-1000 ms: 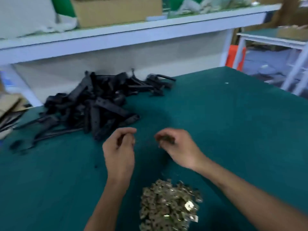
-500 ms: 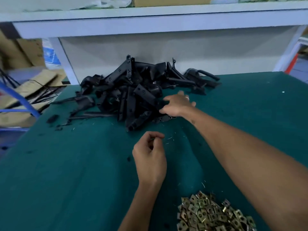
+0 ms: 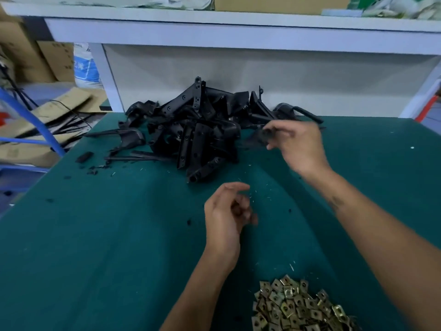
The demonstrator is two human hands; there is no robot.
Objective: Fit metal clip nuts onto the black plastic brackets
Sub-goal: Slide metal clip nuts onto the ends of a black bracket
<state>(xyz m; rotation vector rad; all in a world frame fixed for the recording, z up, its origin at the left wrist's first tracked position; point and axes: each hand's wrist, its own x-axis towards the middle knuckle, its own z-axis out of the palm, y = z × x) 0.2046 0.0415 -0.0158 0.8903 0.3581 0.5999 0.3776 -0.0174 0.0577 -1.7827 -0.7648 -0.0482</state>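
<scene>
The right hand pinches one black bracket at the right edge of the bracket pile, which sits at twelve o'clock on the green table. To do this step well, I judge the bracket should come clear of the tangle without dragging neighbours, then be turned so its mounting tab faces the left hand. The left hand hovers mid-table, fingers loosely curled; blur hides whether it holds a clip nut, so I cannot tell. The heap of brass-coloured clip nuts lies loose on the cloth at five o'clock. Neither heap is in a container; cardboard boxes stand at ten o'clock, contents unseen
</scene>
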